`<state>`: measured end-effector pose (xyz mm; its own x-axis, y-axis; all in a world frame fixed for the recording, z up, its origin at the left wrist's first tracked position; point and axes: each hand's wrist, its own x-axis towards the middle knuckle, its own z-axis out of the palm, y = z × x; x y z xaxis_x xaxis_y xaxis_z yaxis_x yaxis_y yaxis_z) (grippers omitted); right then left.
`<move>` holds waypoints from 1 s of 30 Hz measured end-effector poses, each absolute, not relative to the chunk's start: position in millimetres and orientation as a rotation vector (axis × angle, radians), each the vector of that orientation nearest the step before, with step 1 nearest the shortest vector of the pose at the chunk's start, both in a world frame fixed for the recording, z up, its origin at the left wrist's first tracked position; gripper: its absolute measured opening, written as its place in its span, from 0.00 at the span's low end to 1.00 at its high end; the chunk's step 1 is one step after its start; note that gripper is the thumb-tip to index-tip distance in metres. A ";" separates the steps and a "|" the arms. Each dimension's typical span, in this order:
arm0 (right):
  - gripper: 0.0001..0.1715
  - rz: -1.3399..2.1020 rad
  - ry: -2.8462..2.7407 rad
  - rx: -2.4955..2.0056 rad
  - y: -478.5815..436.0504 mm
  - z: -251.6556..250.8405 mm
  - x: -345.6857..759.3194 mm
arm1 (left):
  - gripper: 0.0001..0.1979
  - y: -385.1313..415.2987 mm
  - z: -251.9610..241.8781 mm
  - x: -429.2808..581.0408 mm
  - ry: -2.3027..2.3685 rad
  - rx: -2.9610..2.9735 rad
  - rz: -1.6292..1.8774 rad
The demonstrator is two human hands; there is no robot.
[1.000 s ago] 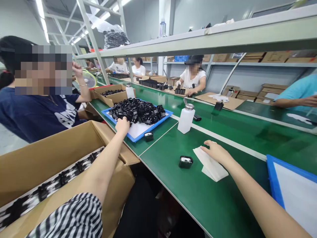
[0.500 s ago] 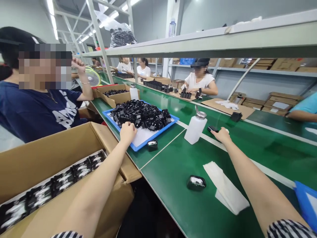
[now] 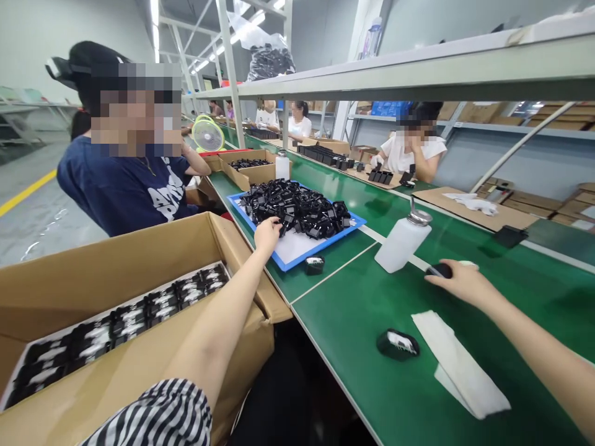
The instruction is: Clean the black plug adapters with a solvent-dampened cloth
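Note:
My left hand (image 3: 268, 235) reaches to the near left edge of a pile of small glossy black plastic parts (image 3: 297, 204) in a blue-rimmed tray (image 3: 297, 263). Its fingers are curled together, and what they pinch is hidden. Over the green table, my right hand (image 3: 465, 284) grips a black plastic housing (image 3: 439, 271) between thumb and fingers. Something white shows behind its fingers. One more black housing (image 3: 397, 344) with a white inside lies beside a folded white cloth (image 3: 460, 365). Another housing (image 3: 315, 265) sits by the tray's near corner.
Between my hands stands a white pump bottle (image 3: 403, 241). At the left, an open carton (image 3: 106, 248) holds rows of black parts with white material. A person in a dark blue shirt (image 3: 125, 186) sits beyond it. A shelf (image 3: 395, 74) overhangs the table.
My right hand has drawn nearer with the black housing. The left hand stays at the pile's edge. The view has swung left, so things appear shifted right.

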<state>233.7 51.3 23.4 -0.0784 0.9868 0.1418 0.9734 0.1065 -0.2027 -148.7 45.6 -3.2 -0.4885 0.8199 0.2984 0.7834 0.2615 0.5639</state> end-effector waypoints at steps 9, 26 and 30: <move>0.25 0.284 -2.595 -1.544 -29.2 11.5 175.3 | 0.17 -21.9 53.6 -52.1 1.660 1.866 1.485; 0.08 0.526 -1.967 -1.464 -95.4 15.4 183.4 | 0.17 -88.8 15.6 27.2 1.272 1.950 1.073; 0.06 0.475 -1.961 -1.492 -100.8 3.2 180.4 | 0.25 -82.8 -6.1 22.1 1.055 1.915 0.738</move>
